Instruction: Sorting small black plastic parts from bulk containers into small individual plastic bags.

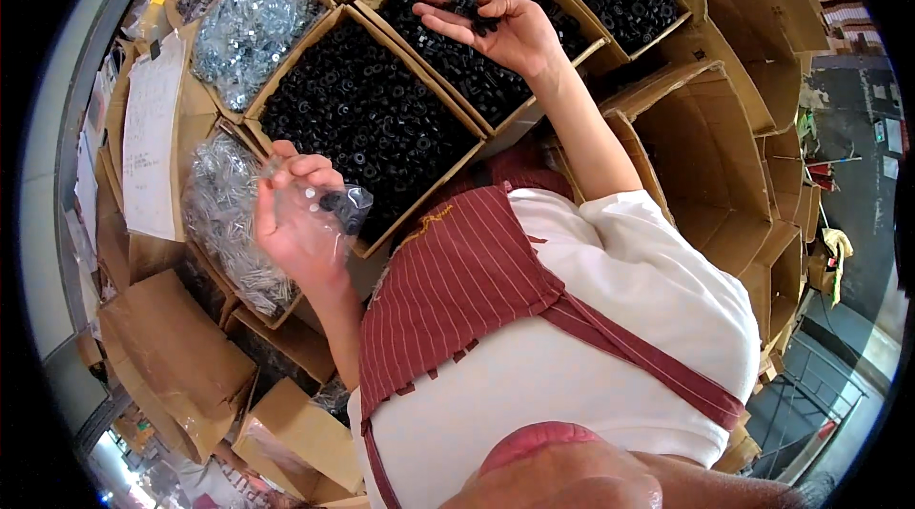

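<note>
Open cardboard boxes crowd the view: three hold black nuts [367, 113], two hold silvery screws [250, 28], and empty boxes [724, 175] stand to the right. The left hand [297, 213] is closed on a small clear plastic bag [335, 207] with a few black nuts inside. The right hand [496, 23] lies palm up, fingers loosely spread, cupping several black nuts [469, 6] above the middle box.

Cardboard boxes [286, 80] of black and silver hardware
</note>
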Motion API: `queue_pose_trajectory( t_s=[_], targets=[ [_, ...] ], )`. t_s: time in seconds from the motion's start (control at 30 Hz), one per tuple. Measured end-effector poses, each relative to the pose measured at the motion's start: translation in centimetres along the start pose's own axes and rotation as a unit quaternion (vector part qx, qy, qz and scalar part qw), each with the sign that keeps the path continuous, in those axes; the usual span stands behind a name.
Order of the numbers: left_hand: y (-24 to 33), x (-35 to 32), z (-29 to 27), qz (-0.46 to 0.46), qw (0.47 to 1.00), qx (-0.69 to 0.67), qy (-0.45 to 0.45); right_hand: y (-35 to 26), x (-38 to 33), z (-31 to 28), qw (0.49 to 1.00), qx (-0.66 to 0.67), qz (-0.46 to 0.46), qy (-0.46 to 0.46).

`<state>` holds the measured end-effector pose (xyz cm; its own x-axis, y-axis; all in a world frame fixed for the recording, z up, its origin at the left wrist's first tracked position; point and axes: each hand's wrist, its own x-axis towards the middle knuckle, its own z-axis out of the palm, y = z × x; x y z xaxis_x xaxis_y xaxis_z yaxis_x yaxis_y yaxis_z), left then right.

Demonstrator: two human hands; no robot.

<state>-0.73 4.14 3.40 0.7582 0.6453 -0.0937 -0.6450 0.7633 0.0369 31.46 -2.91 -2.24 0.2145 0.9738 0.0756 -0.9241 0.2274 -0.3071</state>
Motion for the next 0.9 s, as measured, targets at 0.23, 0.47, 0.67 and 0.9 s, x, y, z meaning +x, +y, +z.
queue_pose_trajectory(
  t_s=[0.23, 0.47, 0.67, 0.9],
  targets=[
    [-0.1, 0.0, -0.4, -0.013, 1.0, -0.011, 0.006, 0.0, -0.4, 0.6, 1.0, 0.011, 0.015, -0.002],
    [-0.5, 0.0, -0.6, 0.0, 0.999, 0.022, 0.026, 0.2, -0.5, 0.7, 0.997, -0.06, 0.009, 0.041],
    [-0.2, 0.1, -1.2, -0.018, 1.0, 0.016, 0.014, 0.1, -0.5, 0.4, 0.995, -0.075, 0.015, 0.057],
    [-0.1, 0.1, -1.9, -0.018, 0.999, 0.007, 0.026, 0.1, -0.5, 1.3, 0.997, -0.061, 0.012, 0.047]
  ],
)
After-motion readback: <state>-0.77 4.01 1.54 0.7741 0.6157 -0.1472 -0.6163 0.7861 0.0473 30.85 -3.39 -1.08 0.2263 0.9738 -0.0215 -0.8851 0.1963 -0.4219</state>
